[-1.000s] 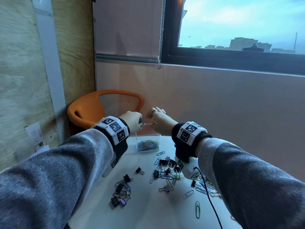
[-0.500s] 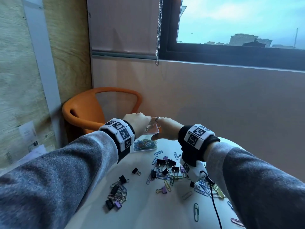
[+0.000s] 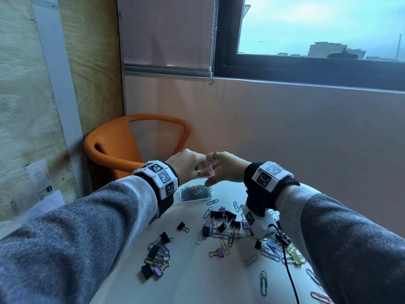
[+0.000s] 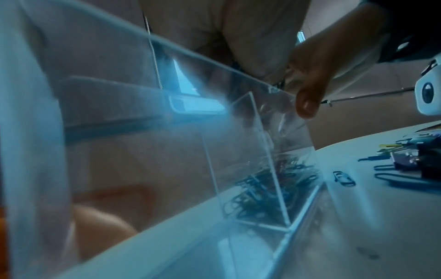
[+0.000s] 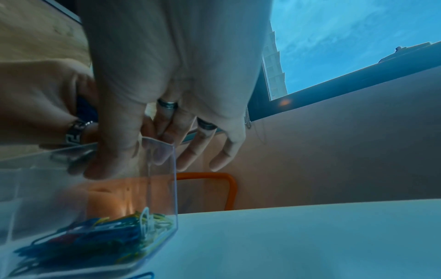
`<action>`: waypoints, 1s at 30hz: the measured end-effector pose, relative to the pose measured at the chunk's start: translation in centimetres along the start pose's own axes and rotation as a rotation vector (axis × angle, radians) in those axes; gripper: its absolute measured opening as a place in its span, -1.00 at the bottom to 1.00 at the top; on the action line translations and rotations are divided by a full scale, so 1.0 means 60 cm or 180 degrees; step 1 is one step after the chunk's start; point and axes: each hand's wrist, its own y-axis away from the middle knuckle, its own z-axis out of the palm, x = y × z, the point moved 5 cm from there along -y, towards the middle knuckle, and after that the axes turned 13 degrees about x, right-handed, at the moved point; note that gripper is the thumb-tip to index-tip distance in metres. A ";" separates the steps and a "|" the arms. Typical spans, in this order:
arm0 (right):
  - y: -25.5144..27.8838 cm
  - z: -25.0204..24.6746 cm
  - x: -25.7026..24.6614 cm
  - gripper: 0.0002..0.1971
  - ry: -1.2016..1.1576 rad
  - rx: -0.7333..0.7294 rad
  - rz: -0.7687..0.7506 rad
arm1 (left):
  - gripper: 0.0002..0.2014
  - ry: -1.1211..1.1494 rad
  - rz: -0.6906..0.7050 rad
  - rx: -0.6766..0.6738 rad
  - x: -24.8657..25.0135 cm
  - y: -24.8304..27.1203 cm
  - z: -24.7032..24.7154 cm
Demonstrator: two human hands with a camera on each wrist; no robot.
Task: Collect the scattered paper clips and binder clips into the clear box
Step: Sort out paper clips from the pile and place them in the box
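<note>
White worktop point(image 3: 192, 279) is carrying your clear box point(image 3: 195, 191); both hands are pinching its blurred rim: left hand point(image 3: 186, 164), right hand point(image 3: 225, 167).

clear box point(image 3: 195, 194): set near the table's point(image 3: 192, 281) far edge, paper clips held inside.
left hand point(image 3: 186, 165), right hand point(image 3: 228, 170): placed together above the box's top rim.
binder clips point(image 3: 223, 218): scattered mid-table, in front of the box.
second cluster point(image 3: 156, 260): found toward the table's left edge.
chair point(image 3: 114, 154): positioned behind the table's far-left side.
</note>
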 end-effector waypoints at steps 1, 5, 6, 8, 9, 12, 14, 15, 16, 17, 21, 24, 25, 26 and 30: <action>0.001 0.000 0.000 -0.49 -0.0027 -0.0005 0.0015 | -0.79 0.0116 -0.0085 0.0036 -0.002 0.001 0.000; 0.003 0.001 0.006 -0.46 -0.0199 -0.0001 0.0083 | -0.78 0.0470 -0.0350 0.0163 -0.013 0.005 0.006; 0.005 0.001 0.006 -0.45 -0.0256 0.0002 0.0095 | -0.78 0.0565 -0.0408 0.0185 -0.014 0.006 0.006; 0.007 0.002 0.007 -0.43 -0.0384 0.0008 0.0134 | -0.72 0.0774 -0.0560 0.0150 -0.014 0.009 0.004; 0.009 0.001 0.007 -0.41 -0.0411 0.0016 0.0155 | -0.69 0.0833 -0.0619 0.0117 -0.014 0.010 0.003; 0.015 -0.002 0.006 -0.35 -0.0286 0.0012 0.0252 | -0.65 0.0878 -0.0716 0.0019 -0.014 0.014 0.003; 0.023 -0.005 0.016 -0.28 -0.0186 0.0008 0.0430 | -0.67 0.0859 -0.0742 -0.0098 -0.013 0.018 0.001; 0.029 -0.009 0.022 -0.28 -0.0093 0.0050 0.0540 | -0.67 0.0867 -0.0748 -0.0130 -0.013 0.021 -0.003; 0.037 -0.015 0.028 -0.33 0.0071 0.0115 0.0629 | -0.67 0.0886 -0.0748 -0.0117 -0.012 0.025 -0.010; 0.047 -0.020 0.033 -0.42 0.0315 0.0176 0.0663 | -0.69 0.0916 -0.0743 -0.0068 -0.012 0.031 -0.019; 0.091 0.000 0.011 -0.66 0.1174 -0.0164 0.0297 | -0.82 0.0759 -0.0474 0.0262 -0.009 0.062 -0.059; 0.106 0.043 -0.021 -0.57 0.1538 -0.0650 -0.0060 | -0.90 0.0665 -0.0152 0.0526 -0.002 0.099 -0.087; 0.107 0.055 -0.026 -0.53 0.1655 -0.0782 -0.0068 | -0.89 0.0666 -0.0115 0.0417 -0.001 0.112 -0.092; 0.108 0.063 -0.029 -0.51 0.1749 -0.0880 -0.0052 | -0.87 0.0666 -0.0109 0.0164 -0.001 0.125 -0.092; 0.119 0.067 -0.029 -0.49 0.1775 -0.0910 0.0001 | -0.73 0.0312 -0.0264 -0.1289 -0.010 0.182 -0.058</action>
